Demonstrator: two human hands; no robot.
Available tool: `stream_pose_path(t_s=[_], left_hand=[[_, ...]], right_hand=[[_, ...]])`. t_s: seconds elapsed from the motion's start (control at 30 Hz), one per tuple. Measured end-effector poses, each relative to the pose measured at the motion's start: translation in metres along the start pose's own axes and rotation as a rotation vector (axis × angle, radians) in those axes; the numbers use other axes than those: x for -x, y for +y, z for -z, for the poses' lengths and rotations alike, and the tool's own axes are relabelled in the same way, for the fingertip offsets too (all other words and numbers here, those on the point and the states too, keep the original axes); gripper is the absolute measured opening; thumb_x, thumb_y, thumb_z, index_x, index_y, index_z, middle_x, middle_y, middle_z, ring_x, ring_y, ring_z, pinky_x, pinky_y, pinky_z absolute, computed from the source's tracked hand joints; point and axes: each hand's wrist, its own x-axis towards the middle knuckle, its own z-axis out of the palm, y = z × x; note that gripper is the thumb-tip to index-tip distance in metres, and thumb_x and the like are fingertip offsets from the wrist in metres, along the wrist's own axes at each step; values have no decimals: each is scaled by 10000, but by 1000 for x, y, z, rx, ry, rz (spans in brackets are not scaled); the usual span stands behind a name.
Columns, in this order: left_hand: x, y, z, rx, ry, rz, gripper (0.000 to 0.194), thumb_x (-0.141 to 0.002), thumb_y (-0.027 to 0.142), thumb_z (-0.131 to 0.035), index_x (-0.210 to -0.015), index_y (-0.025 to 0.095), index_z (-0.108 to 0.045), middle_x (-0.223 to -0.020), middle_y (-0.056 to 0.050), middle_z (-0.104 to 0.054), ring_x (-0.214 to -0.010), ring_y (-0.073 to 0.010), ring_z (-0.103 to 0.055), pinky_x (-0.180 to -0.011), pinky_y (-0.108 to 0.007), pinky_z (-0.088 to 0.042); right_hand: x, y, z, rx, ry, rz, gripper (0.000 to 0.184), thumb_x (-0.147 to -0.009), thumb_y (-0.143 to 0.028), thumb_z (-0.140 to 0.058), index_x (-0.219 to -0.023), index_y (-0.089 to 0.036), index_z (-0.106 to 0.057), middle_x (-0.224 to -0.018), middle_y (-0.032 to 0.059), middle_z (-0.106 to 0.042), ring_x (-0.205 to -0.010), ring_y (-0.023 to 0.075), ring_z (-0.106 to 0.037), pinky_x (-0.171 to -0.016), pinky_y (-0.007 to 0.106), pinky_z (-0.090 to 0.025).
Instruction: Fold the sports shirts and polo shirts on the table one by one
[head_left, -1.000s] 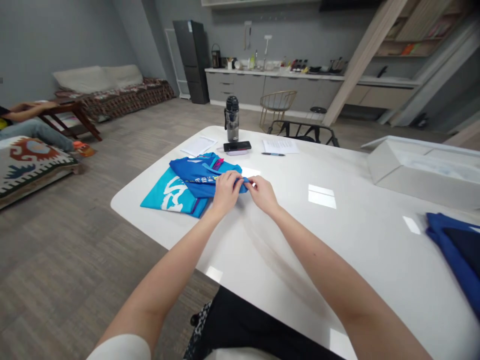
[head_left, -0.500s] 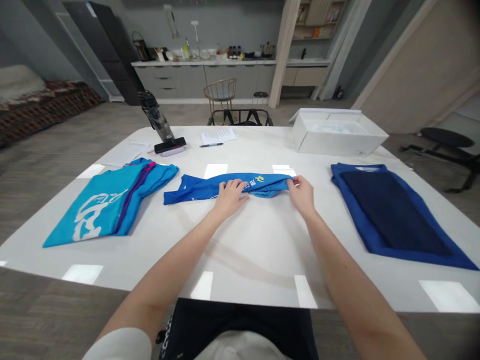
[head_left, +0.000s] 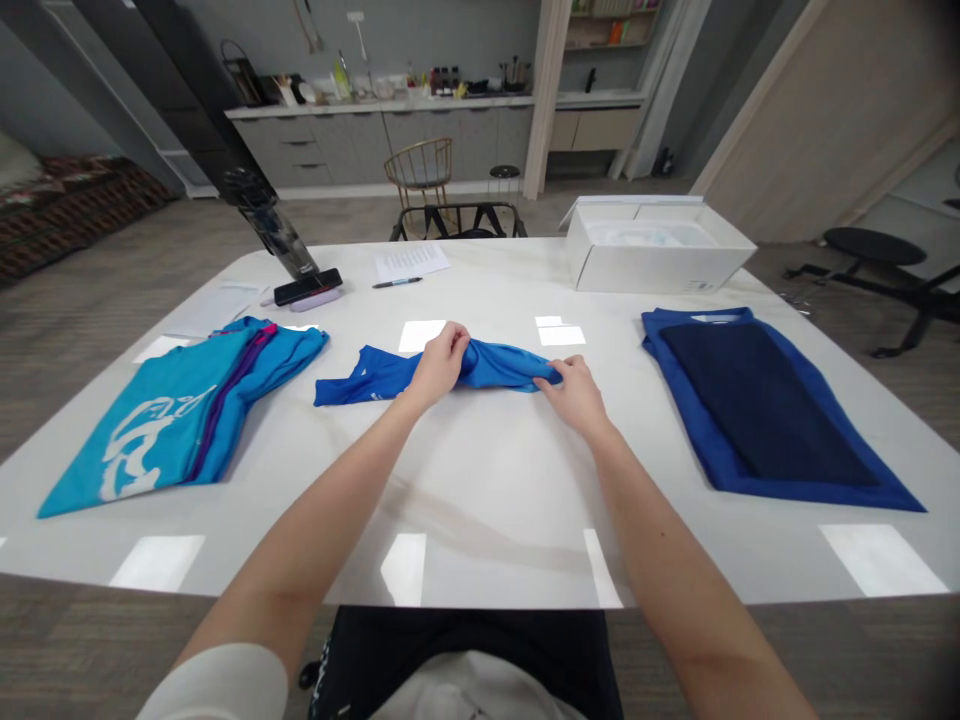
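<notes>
A blue T-shirt [head_left: 502,366], folded into a narrow strip, lies across the middle of the white table [head_left: 480,480]. My left hand [head_left: 441,362] pinches its far edge near the middle and raises the cloth a little. At the strip's right end, my right hand [head_left: 574,392] has the fabric between thumb and fingers. The neck end of the shirt lies flat to the left of my left hand. Most of the white print is out of sight.
Folded turquoise shirts [head_left: 150,420] lie at the left, dark navy folded clothing [head_left: 765,400] on a blue garment at the right. Behind are a handheld vacuum [head_left: 285,245], a printed sheet [head_left: 412,262], a pen [head_left: 397,283] and an open white box [head_left: 660,260].
My left hand has gone from resting flat on the shirt to pinching and lifting its far edge. The yellow logo is no longer visible. The whole view has shifted slightly.
</notes>
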Motion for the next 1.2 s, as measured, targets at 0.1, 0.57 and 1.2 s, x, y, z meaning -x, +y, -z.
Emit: stream_pose_path(t_s=[0.1, 0.57, 1.2], left_hand=[[-6, 4, 14, -26, 48, -26, 189, -1033, 293, -406, -1041, 224, -581, -913, -24, -658, -844, -178, -607, -812, -295, -453], [60, 13, -6, -448, -178, -164, 346, -925, 194, -543, -1260, 202, -630, -1236, -112, -671, -1161, -292, -589, -991, -441, -404], [57, -37, 76, -179, 44, -88, 286, -967, 181, -481, -1185, 246, -655, -1200, -40, -720, -1119, -219, -664, -1012, -351, -491]], right_hand=[[-5, -7, 0, -109, 47, 21, 293, -910, -471, -571, -844, -211, -689, -921, 78, -592, -899, 252, -586, -841, 369, -482], [4, -77, 35, -982, -325, -202, 495, -762, -641, -755, -965, -191, -728, -879, 46, -756, -859, 239, -700, -824, 355, -567], [-16, -42, 5, -501, -32, -10, 325, -781, -441, -696, -1022, -233, -630, -745, -20, -658, -663, 177, -582, -632, 291, -477]])
